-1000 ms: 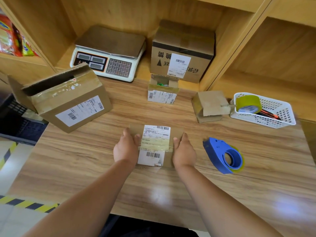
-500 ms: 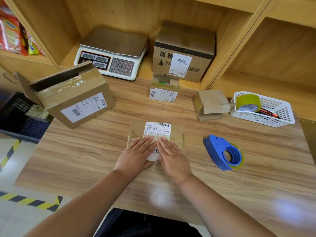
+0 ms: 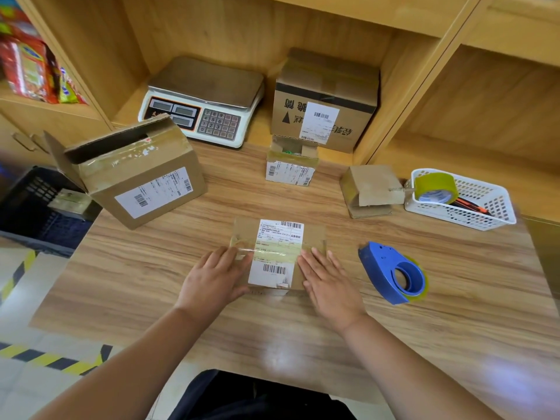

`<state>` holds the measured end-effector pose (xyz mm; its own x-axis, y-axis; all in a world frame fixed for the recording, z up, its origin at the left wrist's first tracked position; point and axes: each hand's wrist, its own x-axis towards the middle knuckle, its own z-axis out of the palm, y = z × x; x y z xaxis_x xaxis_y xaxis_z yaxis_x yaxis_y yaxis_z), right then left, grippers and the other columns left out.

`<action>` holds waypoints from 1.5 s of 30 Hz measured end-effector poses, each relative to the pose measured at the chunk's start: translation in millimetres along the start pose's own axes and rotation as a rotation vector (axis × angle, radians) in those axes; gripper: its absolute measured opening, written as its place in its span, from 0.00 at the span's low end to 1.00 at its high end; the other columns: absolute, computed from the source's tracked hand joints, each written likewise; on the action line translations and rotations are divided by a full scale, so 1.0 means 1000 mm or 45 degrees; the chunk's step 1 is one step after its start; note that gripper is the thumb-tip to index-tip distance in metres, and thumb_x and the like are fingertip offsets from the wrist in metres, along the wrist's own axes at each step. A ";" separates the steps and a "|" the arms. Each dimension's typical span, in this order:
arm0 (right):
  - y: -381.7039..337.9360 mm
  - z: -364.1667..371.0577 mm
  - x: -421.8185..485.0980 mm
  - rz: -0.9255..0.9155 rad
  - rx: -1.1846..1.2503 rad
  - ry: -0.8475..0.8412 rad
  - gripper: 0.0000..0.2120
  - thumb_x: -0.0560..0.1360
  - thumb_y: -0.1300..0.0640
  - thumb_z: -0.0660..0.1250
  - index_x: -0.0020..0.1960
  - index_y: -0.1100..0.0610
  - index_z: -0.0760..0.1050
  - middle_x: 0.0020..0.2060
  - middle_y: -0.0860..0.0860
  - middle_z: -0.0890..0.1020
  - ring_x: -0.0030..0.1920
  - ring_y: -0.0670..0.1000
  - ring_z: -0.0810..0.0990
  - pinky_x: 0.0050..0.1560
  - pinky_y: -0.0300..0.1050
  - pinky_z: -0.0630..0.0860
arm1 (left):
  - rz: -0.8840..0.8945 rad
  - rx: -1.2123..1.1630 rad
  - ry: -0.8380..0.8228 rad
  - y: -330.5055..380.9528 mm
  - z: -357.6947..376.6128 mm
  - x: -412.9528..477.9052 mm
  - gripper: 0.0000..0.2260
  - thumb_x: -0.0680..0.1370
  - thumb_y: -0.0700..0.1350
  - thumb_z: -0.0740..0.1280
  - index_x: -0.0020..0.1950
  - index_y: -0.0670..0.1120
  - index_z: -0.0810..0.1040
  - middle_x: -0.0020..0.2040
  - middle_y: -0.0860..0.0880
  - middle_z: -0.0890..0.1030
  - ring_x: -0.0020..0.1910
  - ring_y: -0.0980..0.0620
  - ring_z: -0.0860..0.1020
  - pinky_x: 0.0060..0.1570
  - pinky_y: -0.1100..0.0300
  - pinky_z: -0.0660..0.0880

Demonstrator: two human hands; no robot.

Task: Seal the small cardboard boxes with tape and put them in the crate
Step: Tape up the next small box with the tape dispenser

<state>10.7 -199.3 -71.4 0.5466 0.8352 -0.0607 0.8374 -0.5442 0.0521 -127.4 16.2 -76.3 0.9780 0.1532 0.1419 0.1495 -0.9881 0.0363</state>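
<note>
Your left hand [image 3: 213, 278] and right hand [image 3: 328, 278] lie flat, fingers spread, flanking the taped box [image 3: 277, 253]; the crate [image 3: 33, 204] sits far frame-left, nearer your left.

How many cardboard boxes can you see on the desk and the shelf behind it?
5. A flat box under both hands, a large open box at left, a small box at centre back, a bigger box behind it, and one beside the white basket.
</note>
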 end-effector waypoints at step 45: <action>-0.014 -0.013 0.025 0.214 -0.118 -0.054 0.28 0.76 0.40 0.47 0.71 0.48 0.68 0.55 0.51 0.76 0.53 0.57 0.72 0.66 0.60 0.58 | -0.057 0.077 -0.189 0.009 -0.004 0.030 0.32 0.71 0.61 0.69 0.71 0.49 0.71 0.65 0.46 0.76 0.63 0.46 0.75 0.62 0.51 0.71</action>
<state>12.2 -169.9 -60.9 0.6804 0.7279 -0.0849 0.7306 -0.6646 0.1567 -97.6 12.3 -67.5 0.9802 0.1977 -0.0065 0.1975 -0.9801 -0.0213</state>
